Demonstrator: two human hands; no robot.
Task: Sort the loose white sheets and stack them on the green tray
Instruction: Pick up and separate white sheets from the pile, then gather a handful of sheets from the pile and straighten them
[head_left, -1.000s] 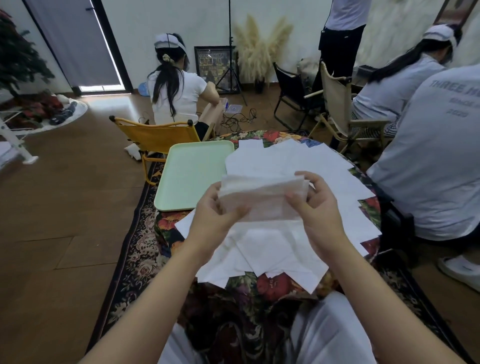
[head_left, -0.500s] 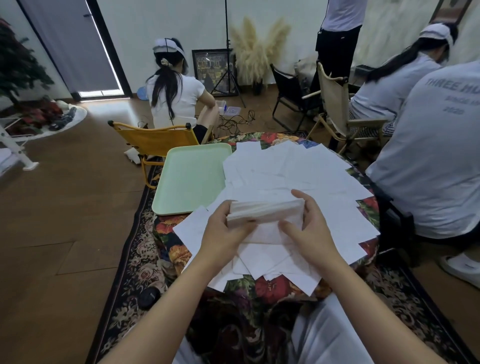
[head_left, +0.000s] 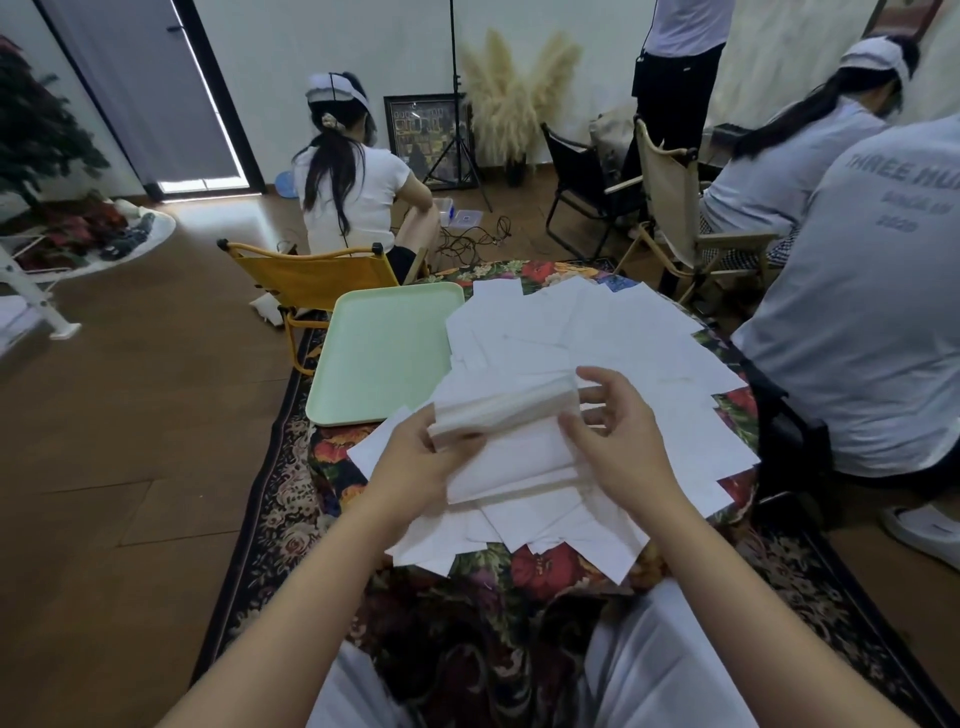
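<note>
Loose white sheets (head_left: 597, 332) lie fanned out over a small table with a floral cloth (head_left: 540, 566). A pale green tray (head_left: 384, 358) sits at the table's left, with nothing on it. My left hand (head_left: 415, 462) grips the left end of a thick stack of white sheets (head_left: 504, 410) held just above the spread. My right hand (head_left: 618, 436) is at the stack's right end with fingers spread, touching the stack and a blurred sheet (head_left: 519, 473) below it.
A yellow folding chair (head_left: 311, 280) stands just behind the tray, with a seated person (head_left: 353, 187) beyond it. Another person's back (head_left: 872, 291) is close on the table's right. A patterned rug (head_left: 270, 493) lies underneath, wooden floor to the left.
The stack has tipped from upright in front of me to lying flatter and lower over the spread. My right hand's fingers have opened at its right end.
</note>
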